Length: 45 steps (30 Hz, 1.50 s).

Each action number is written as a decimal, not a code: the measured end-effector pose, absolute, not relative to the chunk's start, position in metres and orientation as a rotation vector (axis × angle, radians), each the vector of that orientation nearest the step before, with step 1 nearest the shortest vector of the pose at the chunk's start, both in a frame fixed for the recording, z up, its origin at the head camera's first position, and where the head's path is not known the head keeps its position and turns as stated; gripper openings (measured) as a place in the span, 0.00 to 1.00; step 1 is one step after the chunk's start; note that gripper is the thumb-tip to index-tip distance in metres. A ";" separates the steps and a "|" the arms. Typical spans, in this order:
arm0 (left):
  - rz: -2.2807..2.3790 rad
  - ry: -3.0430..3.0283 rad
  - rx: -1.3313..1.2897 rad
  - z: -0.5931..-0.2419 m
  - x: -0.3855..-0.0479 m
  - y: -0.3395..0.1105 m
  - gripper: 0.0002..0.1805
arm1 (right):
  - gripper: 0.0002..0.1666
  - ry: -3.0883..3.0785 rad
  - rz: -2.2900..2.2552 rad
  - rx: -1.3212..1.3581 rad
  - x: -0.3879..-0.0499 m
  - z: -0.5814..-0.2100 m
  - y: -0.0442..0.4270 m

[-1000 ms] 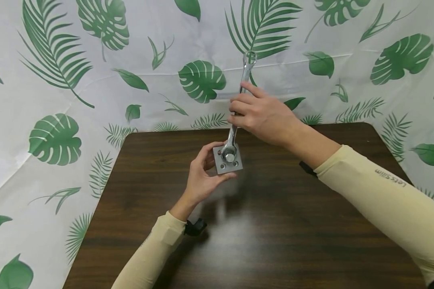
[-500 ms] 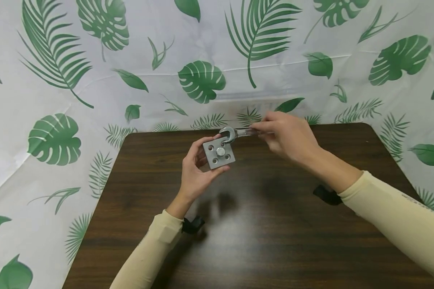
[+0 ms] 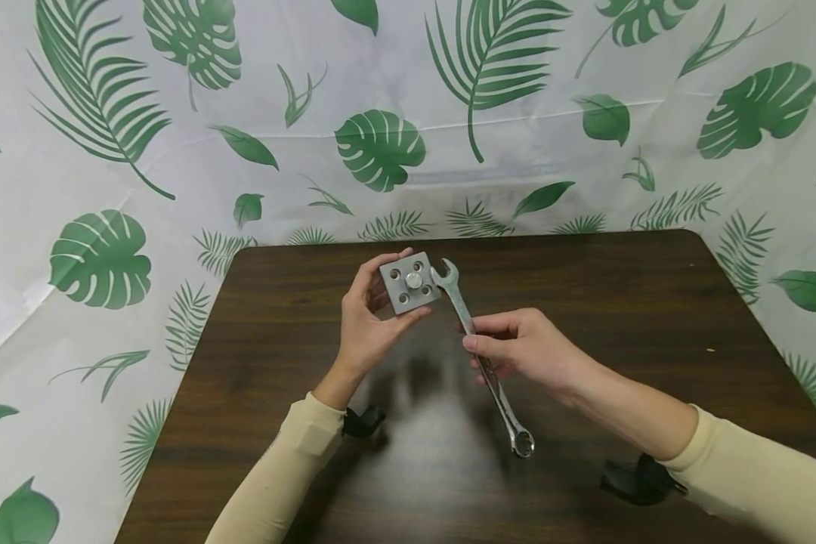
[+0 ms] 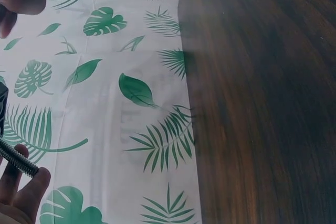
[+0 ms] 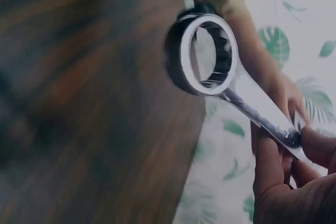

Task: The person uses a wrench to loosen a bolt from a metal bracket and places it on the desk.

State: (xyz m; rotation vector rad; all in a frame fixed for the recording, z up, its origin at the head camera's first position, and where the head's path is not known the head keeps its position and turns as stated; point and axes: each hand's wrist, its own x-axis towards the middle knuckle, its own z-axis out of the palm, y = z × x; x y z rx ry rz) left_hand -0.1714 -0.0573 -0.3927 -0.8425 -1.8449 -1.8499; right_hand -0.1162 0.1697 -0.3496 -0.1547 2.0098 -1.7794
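My left hand (image 3: 369, 325) grips a square grey metal plate (image 3: 396, 290) by its edges, above the table. The plate has holes near its corners and a bolt (image 3: 414, 281) through its centre, head facing up. In the left wrist view the bolt's threaded shank (image 4: 20, 160) shows beside my left fingers. My right hand (image 3: 537, 349) pinches a combination wrench (image 3: 486, 370) near mid-handle. Its open end lies right beside the plate's right edge, off the bolt head; whether it touches the plate I cannot tell. The ring end points down toward me, large in the right wrist view.
A dark wood-grain table (image 3: 279, 363) lies beneath both hands. Behind and to the sides hangs a white cloth (image 3: 299, 166) printed with green leaves. Black straps with cameras (image 3: 635, 480) sit at the wrists.
The wrench came off the bolt head and swung round, its ring end going from pointing up to pointing down toward me. My right hand moved down; the plate shifted slightly left.
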 end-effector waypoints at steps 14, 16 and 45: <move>-1.861 -1.805 -0.836 -0.401 -0.174 -0.054 0.40 | 0.22 1.722 -1.983 -0.119 -0.095 -0.361 0.146; -1.861 -1.798 -0.831 -0.398 -0.172 -0.054 0.39 | 0.22 1.713 -1.978 -0.118 -0.095 -0.361 0.144; -1.821 -1.822 -0.820 -0.392 -0.164 -0.052 0.36 | 0.19 1.813 -1.956 -0.107 -0.104 -0.366 0.132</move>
